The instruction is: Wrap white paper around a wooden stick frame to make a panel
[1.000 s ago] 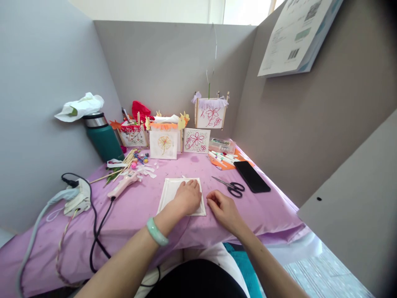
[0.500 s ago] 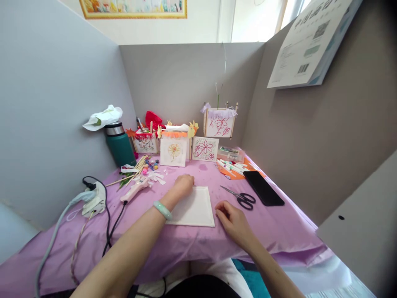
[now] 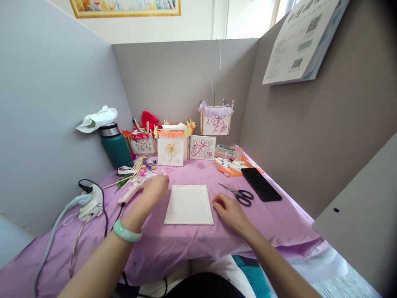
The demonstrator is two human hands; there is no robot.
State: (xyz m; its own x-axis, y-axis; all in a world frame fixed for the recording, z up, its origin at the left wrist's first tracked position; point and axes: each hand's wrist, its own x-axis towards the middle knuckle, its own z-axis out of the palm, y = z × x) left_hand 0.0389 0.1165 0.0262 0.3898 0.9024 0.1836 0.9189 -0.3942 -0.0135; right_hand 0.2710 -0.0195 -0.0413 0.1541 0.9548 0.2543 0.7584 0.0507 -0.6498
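A square white canvas panel with a raised border lies flat on the purple cloth in front of me. My left hand, a pale green bangle on its wrist, is to the left of the panel, over the front part of a pink glue gun. Its fingers are curled together; what they hold, if anything, is hidden. My right hand rests on the cloth by the panel's right edge, fingers curled in and nothing visible in them. Black-handled scissors lie just beyond it.
Decorated panels and boxes, including a flower panel, stand at the back. A green bottle, sticks and a power strip with cables are on the left. Markers and a black phone lie right. Grey partitions enclose the table.
My left hand has moved left and off the panel, toward the glue gun, so the whole panel shows. My right hand stays beside the panel. The view has shifted slightly.
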